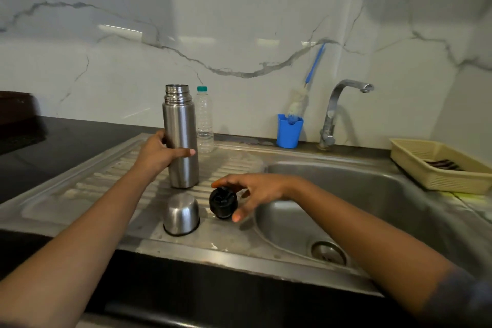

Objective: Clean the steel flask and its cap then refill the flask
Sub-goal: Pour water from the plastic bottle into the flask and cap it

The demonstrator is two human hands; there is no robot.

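Note:
The steel flask [181, 136] stands upright on the ribbed draining board [93, 184], its threaded mouth uncovered. My left hand [159, 153] is wrapped around its middle. A steel cup-shaped cap [181, 213] rests upside down on the board in front of the flask. Right of it lies the black inner stopper [223, 202], with the fingers of my right hand [255, 192] curled over it and touching its top and side. Behind the flask stands a clear plastic water bottle [204, 120] with a green lid.
The steel sink basin [372, 194] with its drain [328, 252] lies to the right, under the tap [343, 104]. A blue holder [289, 130] with a bottle brush [306, 88] stands by the wall. A beige tray [439, 165] sits at far right. Black counter lies at left.

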